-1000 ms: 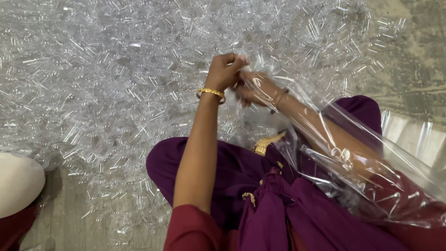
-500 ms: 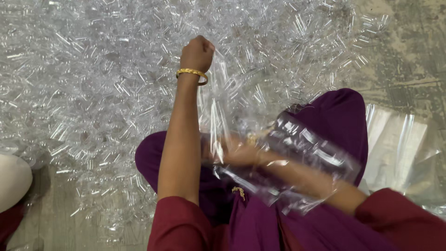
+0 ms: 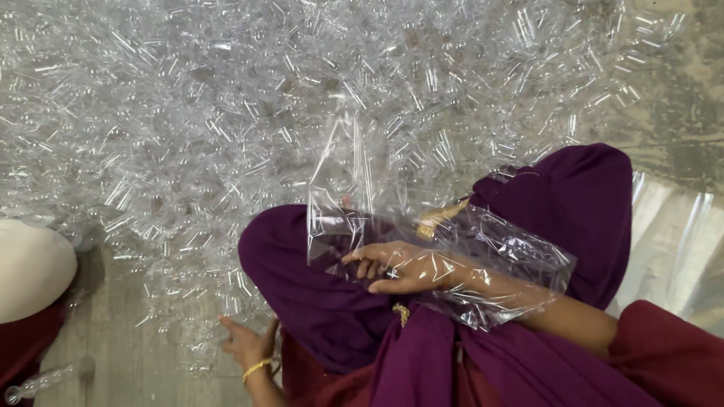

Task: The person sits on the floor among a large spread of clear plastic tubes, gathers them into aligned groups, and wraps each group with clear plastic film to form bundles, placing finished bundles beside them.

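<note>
My right hand (image 3: 396, 270) is pushed inside a clear plastic bag (image 3: 483, 256) that lies across my lap on purple cloth (image 3: 302, 286). Its fingers are bent and grip the bag's film from inside, and one end of the bag stands up over the pile. My left hand (image 3: 249, 343), with a gold bangle on the wrist, is low beside my knee with fingers spread. It holds nothing and hovers at the near edge of a wide heap of small clear tubes (image 3: 249, 113) on the floor.
A white rounded object (image 3: 30, 271) with dark red cloth under it sits at the left edge. One loose clear tube (image 3: 45, 380) lies at the bottom left. Shiny plastic sheeting (image 3: 679, 241) lies at the right, beyond my knee.
My left hand has dropped from high over the heap down to the floor beside my knee. My right hand, inside the bag, has come back onto my lap.
</note>
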